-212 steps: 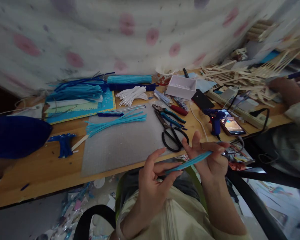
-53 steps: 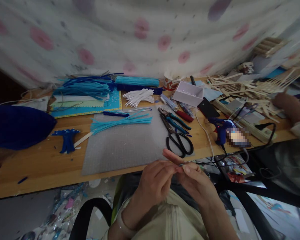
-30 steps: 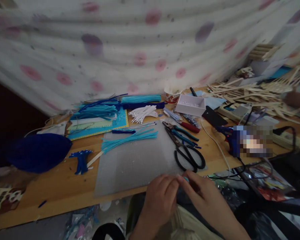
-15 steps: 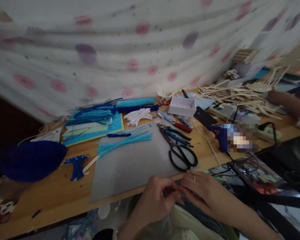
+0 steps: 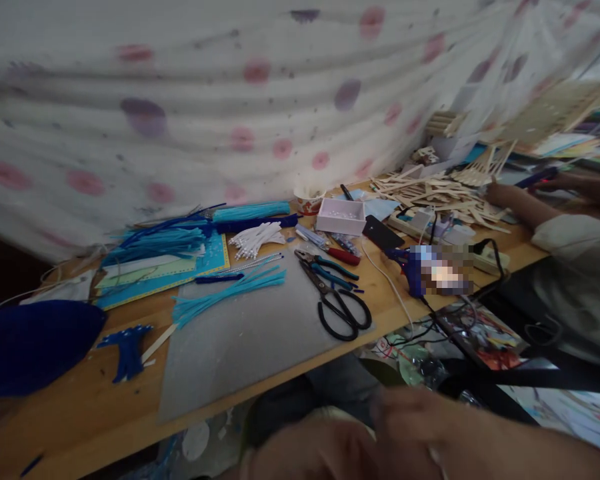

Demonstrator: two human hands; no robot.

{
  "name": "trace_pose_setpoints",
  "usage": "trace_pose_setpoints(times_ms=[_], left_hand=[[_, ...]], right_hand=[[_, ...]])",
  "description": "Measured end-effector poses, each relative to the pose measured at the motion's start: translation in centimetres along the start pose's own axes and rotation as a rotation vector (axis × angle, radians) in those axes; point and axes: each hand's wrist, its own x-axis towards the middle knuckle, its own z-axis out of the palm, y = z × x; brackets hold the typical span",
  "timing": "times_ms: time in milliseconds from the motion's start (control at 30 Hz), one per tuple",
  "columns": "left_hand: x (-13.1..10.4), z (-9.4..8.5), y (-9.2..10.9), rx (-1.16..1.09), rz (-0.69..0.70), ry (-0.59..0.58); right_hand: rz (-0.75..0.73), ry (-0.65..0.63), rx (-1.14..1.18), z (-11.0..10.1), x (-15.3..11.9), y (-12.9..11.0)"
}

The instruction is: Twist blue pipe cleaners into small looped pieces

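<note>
My left hand [image 5: 313, 448] and my right hand [image 5: 430, 423] are low in the view, close together in front of the table edge. Both are smeared by motion, and I cannot make out their fingers or anything between them. Nearest on the table are black-handled scissors [image 5: 337, 303] lying across the grey mat [image 5: 230, 347]. Pliers with blue handles [image 5: 325, 263] rest just behind the scissors. A bundle of light blue pipe cleaners [image 5: 230, 293] lies on the mat's left part. Dark blue pipe-cleaner pieces [image 5: 129, 353] sit beside a wooden stick [image 5: 159, 343].
A blue glue gun [image 5: 414, 270], partly pixelated, lies at the right with its cables. Behind are a white box of beads [image 5: 341, 217], white bundled stems [image 5: 257, 239] and a pile of wooden sticks [image 5: 430, 193]. Another person's arm [image 5: 523, 207] reaches in at the right.
My hands have dropped lower, towards the bottom edge, and are blurred. The camera has turned right, so the table things sit further left. More of the other person shows.
</note>
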Motion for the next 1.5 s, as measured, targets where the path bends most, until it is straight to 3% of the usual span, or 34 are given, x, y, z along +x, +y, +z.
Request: trace_pose_setpoints(times_ms=[67, 100, 167, 233, 300, 367, 467, 600, 733, 833, 1000, 1167, 1233, 1333, 1433, 1500], left_hand=[[-0.2, -0.1, 2.1, 0.092, 0.052, 0.005], [-0.6, -0.1, 3.3, 0.274, 0.149, 0.072], [-1.6, 0.2, 5.6, 0.669, 0.451, 0.379], [-2.8, 0.6, 7.1, 1.143, 0.666, 0.657], [-3.6, 1.0, 7.5, 1.586, 0.857, 0.8], [-4.0, 1.3, 7.1, 1.968, 1.081, 0.842], [-3.8, 1.3, 6.1, 2.374, 1.361, 0.85], [-3.5, 1.3, 5.9, 2.584, 1.377, 0.681], [-4.3, 1.6, 6.5, 2.503, 1.252, 0.483], [-5.0, 1.7, 6.5, 2.421, 1.193, 0.418], [-5.1, 1.4, 6.0, 2.444, 1.244, 0.432], [-4.0, 1.2, 5.6, 2.331, 1.078, 0.52], [-3.8, 1.4, 5.5, 2.133, 0.993, 0.588], [-3.7, 1.7, 5.2, 1.625, 0.816, 0.639], [-3.1, 1.9, 4.7, 0.859, 0.657, 0.548], [-2.3, 2.1, 4.2, 0.46, 0.614, 0.481]], right_hand=[[0.094, 0.106, -0.192, 0.2, -0.4, 1.6], [0.162, 0.148, -0.264, 0.3, -0.6, 2.5], [0.33, 0.236, -0.289, 0.6, -0.8, 4.0], [0.559, 0.297, -0.172, 1.0, -0.8, 5.1], [0.798, 0.314, 0.006, 1.5, -0.7, 5.8], [0.966, 0.323, 0.199, 2.0, -0.6, 6.2], [1.079, 0.325, 0.488, 2.3, -0.2, 6.5], [1.171, 0.324, 0.742, 2.4, 0.4, 6.5], [1.203, 0.304, 0.85, 2.4, 0.3, 6.2], [1.206, 0.291, 0.89, 2.4, 0.2, 6.0], [1.222, 0.247, 0.942, 2.7, 0.6, 5.5], [1.179, 0.219, 0.989, 3.4, 1.1, 5.2], [1.153, 0.224, 1.009, 3.5, 1.2, 5.0], [1.097, 0.27, 0.985, 3.6, 1.5, 4.5], [1.014, 0.316, 0.86, 3.9, 1.7, 3.8], [0.923, 0.361, 0.655, 4.1, 1.5, 3.6]])
